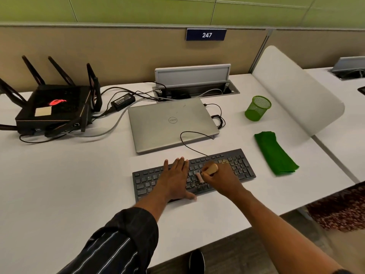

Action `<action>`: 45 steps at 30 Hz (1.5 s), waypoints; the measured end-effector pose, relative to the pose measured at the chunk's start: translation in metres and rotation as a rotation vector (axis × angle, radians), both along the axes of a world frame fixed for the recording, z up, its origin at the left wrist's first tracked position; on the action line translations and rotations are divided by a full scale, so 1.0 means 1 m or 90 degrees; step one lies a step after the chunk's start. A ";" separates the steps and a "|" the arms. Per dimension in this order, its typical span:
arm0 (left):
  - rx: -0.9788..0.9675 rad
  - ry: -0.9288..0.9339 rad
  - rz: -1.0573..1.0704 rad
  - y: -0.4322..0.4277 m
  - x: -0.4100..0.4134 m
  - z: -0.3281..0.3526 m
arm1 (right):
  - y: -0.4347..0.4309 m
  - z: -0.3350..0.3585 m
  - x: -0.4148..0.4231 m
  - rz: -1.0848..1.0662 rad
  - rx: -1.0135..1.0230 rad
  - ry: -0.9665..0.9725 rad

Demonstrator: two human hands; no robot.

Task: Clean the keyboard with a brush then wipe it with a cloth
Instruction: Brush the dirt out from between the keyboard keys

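Head view: we press our left hand (176, 176) flat, fingers straight, on the matte black keyboard (240, 165), prob. to steady it. Right hand (220, 178) grips the brush (210, 169) by its smooth tan handle, pale bristles on mid keys. 1 folded green cloth (275, 153) lies just right, ready for wiping.

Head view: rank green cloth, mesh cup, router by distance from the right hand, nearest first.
1. Green cloth: just right of the right hand holding the brush.
2. Mesh cup: farther back, right.
3. Router: far back-left.
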State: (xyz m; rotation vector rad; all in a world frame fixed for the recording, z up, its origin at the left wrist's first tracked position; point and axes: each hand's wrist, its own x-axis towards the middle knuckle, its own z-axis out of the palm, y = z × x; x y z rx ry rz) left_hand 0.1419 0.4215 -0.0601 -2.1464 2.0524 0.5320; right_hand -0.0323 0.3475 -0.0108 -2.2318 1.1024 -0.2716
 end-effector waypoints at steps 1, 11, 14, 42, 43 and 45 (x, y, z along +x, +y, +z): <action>0.002 -0.002 0.000 0.000 0.000 0.000 | 0.001 0.000 -0.001 -0.001 0.004 0.010; 0.000 0.002 -0.003 0.001 0.002 0.000 | 0.000 0.005 -0.001 -0.006 0.021 -0.007; 0.004 0.004 0.000 0.002 0.002 0.001 | 0.003 0.005 0.000 0.017 0.026 0.036; -0.008 0.007 0.033 0.008 0.002 0.002 | -0.003 0.012 0.017 0.067 0.079 0.072; -0.007 0.005 0.033 0.008 0.002 0.001 | -0.004 0.013 0.018 0.072 0.080 0.080; -0.007 0.006 0.034 0.008 0.003 0.000 | -0.006 0.014 0.020 0.064 0.064 0.060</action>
